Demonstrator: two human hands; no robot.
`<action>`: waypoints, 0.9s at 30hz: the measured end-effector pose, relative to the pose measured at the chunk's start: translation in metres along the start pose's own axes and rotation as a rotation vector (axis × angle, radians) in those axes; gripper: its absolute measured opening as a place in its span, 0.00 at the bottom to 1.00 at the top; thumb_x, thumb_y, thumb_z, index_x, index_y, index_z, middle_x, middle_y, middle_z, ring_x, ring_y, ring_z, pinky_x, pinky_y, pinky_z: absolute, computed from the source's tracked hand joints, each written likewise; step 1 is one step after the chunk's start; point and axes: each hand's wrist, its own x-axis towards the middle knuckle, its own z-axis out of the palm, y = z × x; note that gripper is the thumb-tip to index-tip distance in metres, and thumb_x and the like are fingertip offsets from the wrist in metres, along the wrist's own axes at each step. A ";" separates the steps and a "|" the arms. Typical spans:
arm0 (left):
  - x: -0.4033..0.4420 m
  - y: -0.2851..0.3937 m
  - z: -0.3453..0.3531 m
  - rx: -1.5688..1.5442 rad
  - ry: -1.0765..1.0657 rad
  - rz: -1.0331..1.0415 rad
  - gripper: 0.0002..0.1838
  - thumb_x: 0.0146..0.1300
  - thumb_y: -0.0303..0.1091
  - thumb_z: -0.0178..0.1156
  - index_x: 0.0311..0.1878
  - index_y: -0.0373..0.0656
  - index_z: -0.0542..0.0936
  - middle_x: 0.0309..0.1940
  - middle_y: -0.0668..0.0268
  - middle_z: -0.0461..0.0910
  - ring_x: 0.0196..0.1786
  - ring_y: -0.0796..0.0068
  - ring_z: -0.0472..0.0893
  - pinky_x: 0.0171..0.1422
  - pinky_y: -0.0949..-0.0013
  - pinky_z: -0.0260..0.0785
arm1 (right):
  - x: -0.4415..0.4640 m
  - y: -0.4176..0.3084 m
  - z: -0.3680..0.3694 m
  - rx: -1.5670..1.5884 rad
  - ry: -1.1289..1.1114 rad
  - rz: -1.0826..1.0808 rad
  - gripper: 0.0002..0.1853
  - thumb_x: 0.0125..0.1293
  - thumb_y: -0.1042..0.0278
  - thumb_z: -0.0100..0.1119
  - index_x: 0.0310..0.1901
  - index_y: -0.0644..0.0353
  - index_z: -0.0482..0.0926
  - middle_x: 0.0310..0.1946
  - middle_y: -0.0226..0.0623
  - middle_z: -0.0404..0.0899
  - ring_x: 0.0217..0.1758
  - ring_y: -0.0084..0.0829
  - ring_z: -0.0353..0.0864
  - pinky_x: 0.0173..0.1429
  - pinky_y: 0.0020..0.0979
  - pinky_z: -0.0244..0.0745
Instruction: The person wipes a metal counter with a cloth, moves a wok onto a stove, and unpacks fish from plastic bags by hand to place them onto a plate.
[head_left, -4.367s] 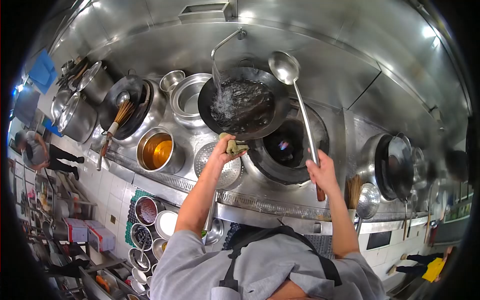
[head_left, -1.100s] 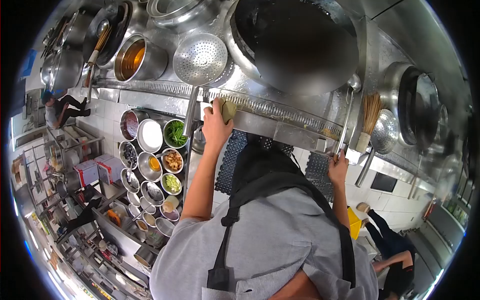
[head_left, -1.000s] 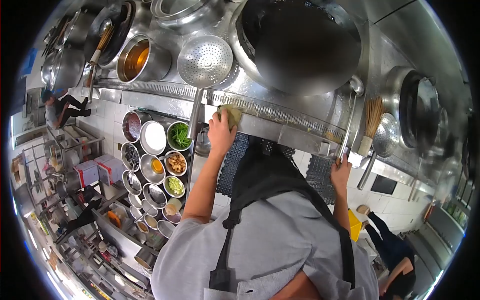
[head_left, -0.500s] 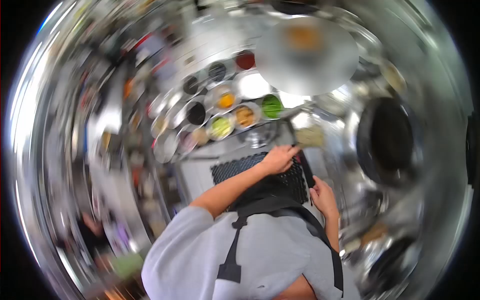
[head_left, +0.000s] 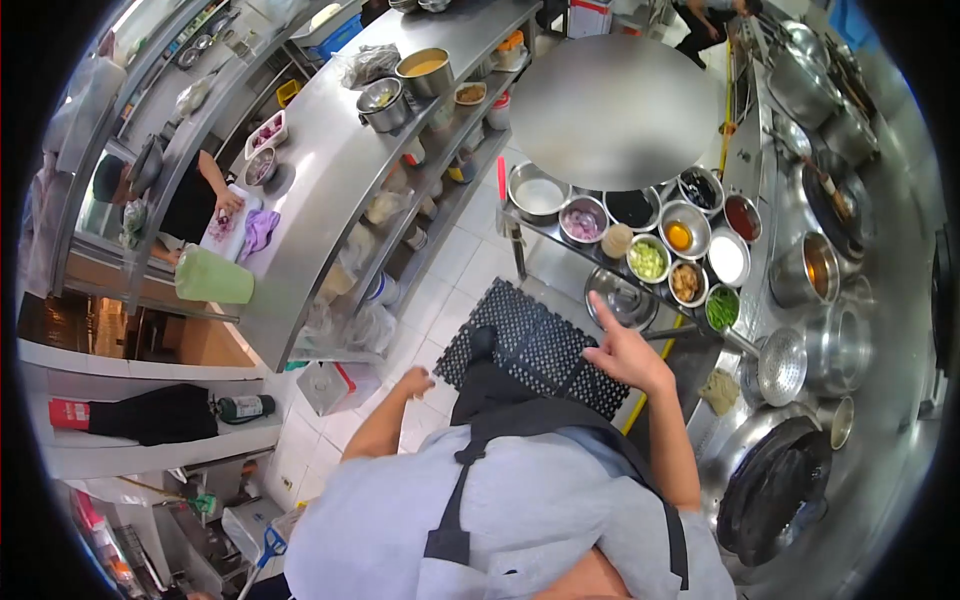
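My left hand (head_left: pixel 413 384) hangs over the white floor tiles beside the black rubber mat, its fingers loosely bent and apart, with nothing visible in it. My right hand (head_left: pixel 632 350) is raised above the right part of the mat (head_left: pixel 530 335), index finger stretched out and thumb apart, holding nothing. Just beyond that hand stands a rack of metal bowls: a lidded-looking metal bowl (head_left: pixel 620 298) low down, chopped green pieces (head_left: pixel 648 260), browned pieces (head_left: pixel 687 283), chopped green herbs (head_left: pixel 722 308) and an egg yolk bowl (head_left: pixel 680 234).
A long steel counter (head_left: pixel 300 215) with pots runs along the left, shelves below. Another person's hand (head_left: pixel 228 203) works at a white board there. At right, a perforated ladle (head_left: pixel 782 366) and a dark wok (head_left: pixel 775 490) line the stove. A grey blur hides the top middle.
The view has swung left, bringing the counter and floor into sight. My left hand has drawn back from near my right hand to my left side; my right hand has lifted with its finger extended.
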 end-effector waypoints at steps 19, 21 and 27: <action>0.013 0.005 -0.360 0.204 0.871 0.025 0.41 0.56 0.38 0.68 0.73 0.46 0.63 0.71 0.41 0.61 0.67 0.37 0.68 0.63 0.39 0.69 | 0.377 -0.154 0.095 -0.062 -0.364 -0.237 0.25 0.69 0.65 0.62 0.65 0.64 0.73 0.34 0.36 0.84 0.35 0.27 0.83 0.44 0.31 0.78; 0.027 0.004 -0.369 0.256 0.809 -0.068 0.44 0.55 0.39 0.69 0.75 0.49 0.61 0.74 0.39 0.55 0.70 0.31 0.64 0.63 0.34 0.67 | 0.440 -0.188 0.066 0.093 -0.346 -0.292 0.26 0.68 0.65 0.62 0.65 0.65 0.74 0.32 0.36 0.84 0.35 0.25 0.82 0.44 0.30 0.79; 0.039 0.012 -0.379 0.187 0.652 -0.156 0.52 0.54 0.45 0.71 0.79 0.51 0.55 0.76 0.31 0.46 0.74 0.23 0.54 0.68 0.33 0.63 | 0.697 -0.291 0.003 0.306 -0.135 -0.443 0.25 0.68 0.66 0.63 0.64 0.68 0.74 0.37 0.32 0.81 0.35 0.21 0.79 0.41 0.26 0.78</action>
